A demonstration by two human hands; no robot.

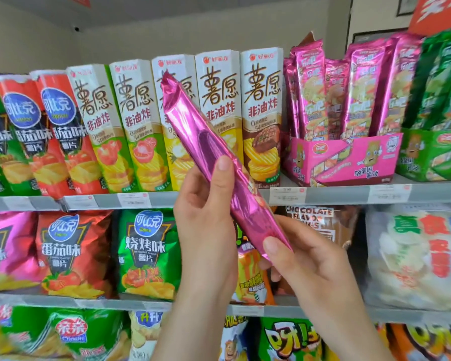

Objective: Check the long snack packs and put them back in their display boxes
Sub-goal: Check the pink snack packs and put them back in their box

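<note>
Clasping the pink snack pack (206, 142), left hand (206, 212) grips mid-length, right hand (310, 264) the lower end. It slants, glossy.

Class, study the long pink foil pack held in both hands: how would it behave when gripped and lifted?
The pink pack is probably fairly stiff: it spans straight between the left hand and right hand without sagging. Its glossy foil looks slippery. The crinkled top end suggests a thin, crushable wrapper.

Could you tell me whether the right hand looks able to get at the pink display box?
Probably yes: nothing stands between the right hand and the pink display box, though it grips the pink pack.
</note>
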